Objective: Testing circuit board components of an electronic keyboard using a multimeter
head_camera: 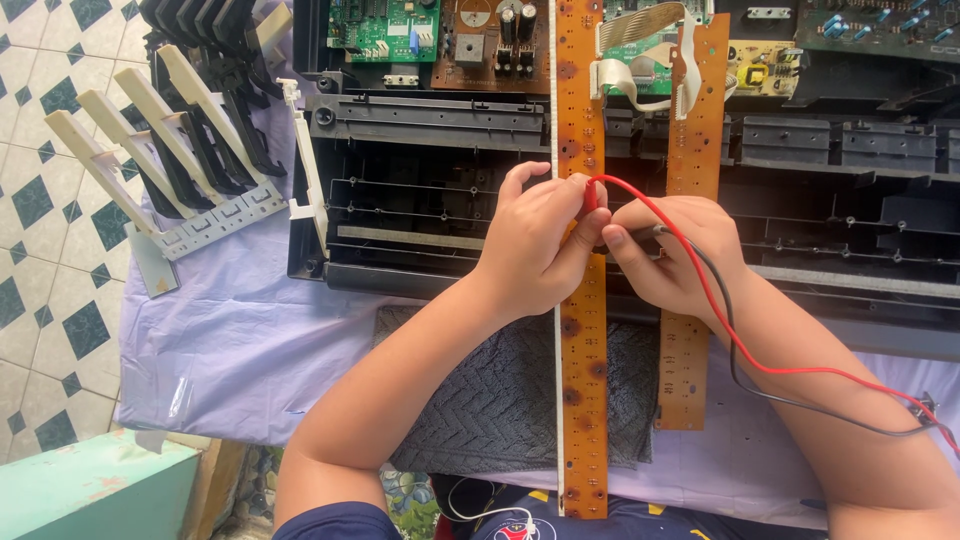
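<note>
My left hand pinches a red test probe and presses its tip onto a long brown circuit strip that runs from the top of the view down to my lap. My right hand grips a black test probe held against the same strip, just right of the red one. A red lead and a black lead trail over my right forearm toward the lower right. A second, shorter brown strip lies parallel under my right hand.
An opened black keyboard chassis spans the table on a lavender cloth. Green and brown circuit boards sit at the top. Removed piano keys lie at left. A grey towel is under my forearms. Tiled floor shows at far left.
</note>
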